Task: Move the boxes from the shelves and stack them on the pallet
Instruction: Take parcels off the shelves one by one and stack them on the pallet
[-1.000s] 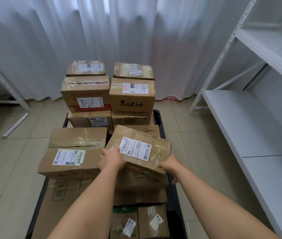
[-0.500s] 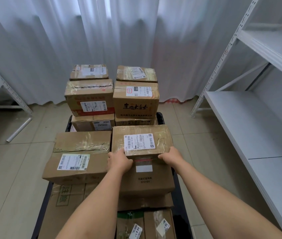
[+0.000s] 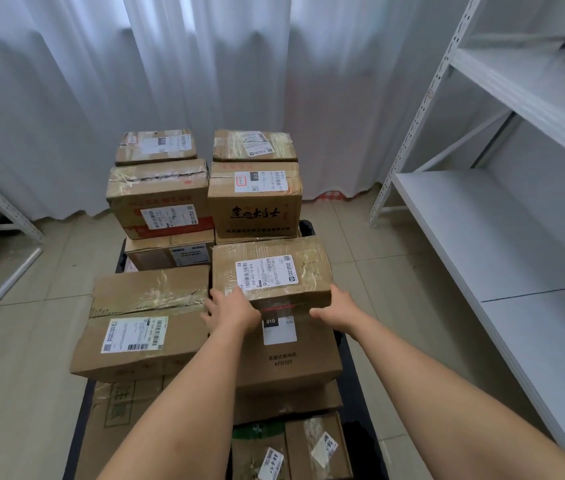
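Setting down a small taped box (image 3: 270, 271) on the stack, the person has the left hand (image 3: 234, 311) curled over its near left corner and the right hand (image 3: 334, 308) cupping the near right edge. It sits flat atop a larger carton (image 3: 288, 355) on the black pallet (image 3: 360, 403). This placing step looks nearly done; next should come letting go and fetching another from the shelves (image 3: 482, 237).
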